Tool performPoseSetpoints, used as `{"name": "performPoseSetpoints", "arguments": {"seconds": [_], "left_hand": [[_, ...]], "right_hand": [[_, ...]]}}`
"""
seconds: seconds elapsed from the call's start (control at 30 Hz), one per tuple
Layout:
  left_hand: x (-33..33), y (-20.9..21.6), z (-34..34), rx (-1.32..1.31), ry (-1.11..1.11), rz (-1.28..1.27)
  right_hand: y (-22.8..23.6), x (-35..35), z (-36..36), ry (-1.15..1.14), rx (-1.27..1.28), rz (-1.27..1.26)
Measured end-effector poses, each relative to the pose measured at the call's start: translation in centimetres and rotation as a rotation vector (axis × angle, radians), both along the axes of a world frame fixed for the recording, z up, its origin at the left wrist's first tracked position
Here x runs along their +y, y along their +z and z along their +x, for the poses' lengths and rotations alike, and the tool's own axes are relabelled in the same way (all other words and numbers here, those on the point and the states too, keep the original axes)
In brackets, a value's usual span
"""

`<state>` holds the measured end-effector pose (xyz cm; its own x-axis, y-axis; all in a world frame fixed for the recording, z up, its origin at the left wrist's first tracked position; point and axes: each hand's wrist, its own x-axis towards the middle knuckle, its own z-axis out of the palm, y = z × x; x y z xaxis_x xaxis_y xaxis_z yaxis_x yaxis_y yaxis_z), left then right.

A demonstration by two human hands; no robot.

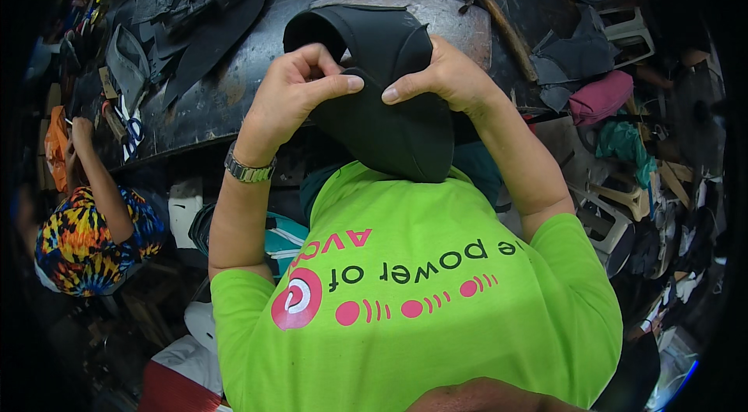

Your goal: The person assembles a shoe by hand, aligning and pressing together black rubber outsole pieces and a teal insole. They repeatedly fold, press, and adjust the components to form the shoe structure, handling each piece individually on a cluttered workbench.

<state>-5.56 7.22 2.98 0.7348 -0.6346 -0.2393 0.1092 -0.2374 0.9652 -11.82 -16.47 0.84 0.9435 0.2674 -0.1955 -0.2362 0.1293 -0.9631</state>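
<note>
While the room is packed with stools and odd bits on both sides, the big dark bench fills the top middle, and its top looks shiny and scratched. Far off to the left, another person in a bright patterned top has an arm bent up beside an orange thing. A messy heap of dark pieces lies on the left part of the bench. Just behind the work sits a pale, worn slab.

The black piece is up in front of the chest, at the near edge of the bench. It is bent round like a tube at the top left, and its bottom end hangs by the green shirt. A wooden stick lies to the right of the slab.

The right hand holds the piece's right side, thumb on the front; its other fingers are mostly hidden. The left hand is pinched narrow on the edge near the middle.

Smallest is that little edge by the left thumb. To do this bit well, I think the right hand should hold firm while the left one pinches gently, a bit at a time, so nothing creases or twists.
</note>
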Motion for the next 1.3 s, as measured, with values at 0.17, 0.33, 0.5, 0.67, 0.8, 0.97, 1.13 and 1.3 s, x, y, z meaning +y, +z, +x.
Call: {"name": "performPoseSetpoints", "arguments": {"seconds": [0.17, 0.33, 0.5, 0.67, 0.8, 0.97, 1.13, 1.3], "left_hand": [[-0.5, 1.1, -1.1, 0.047, 0.136, -0.18], [1.1, 3.9, -2.7, -0.715, 0.023, -0.113], [-0.6, -1.7, -0.5, -0.91, 0.22, -0.234], [-1.3, -10.2, 1.0, -0.876, 0.185, 0.008], [0.1, -10.0, -0.1, -1.043, 0.006, 0.167], [-0.1, -8.2, -1.4, -1.162, 0.041, 0.354], [-0.3, -7.9, -1.4, -1.127, 0.046, 0.383], [-0.4, -7.8, -1.4, -1.113, 0.042, 0.395]], "right_hand": [[2.6, 0.8, 0.0, 0.077, -0.082, -0.094], [8.7, -0.2, -0.5, 0.277, -0.642, -0.672], [7.4, 0.3, 0.5, -0.004, -1.114, -1.108], [1.6, -3.5, -0.2, 0.076, -0.602, -1.178], [-1.9, -10.7, -1.7, -0.413, -0.72, -1.505], [-5.0, -13.4, -0.2, -0.445, -0.357, -1.603], [1.2, -10.2, -0.7, -0.581, -0.293, -0.944], [2.3, -3.8, -3.7, -0.463, -0.684, -0.775]]}}
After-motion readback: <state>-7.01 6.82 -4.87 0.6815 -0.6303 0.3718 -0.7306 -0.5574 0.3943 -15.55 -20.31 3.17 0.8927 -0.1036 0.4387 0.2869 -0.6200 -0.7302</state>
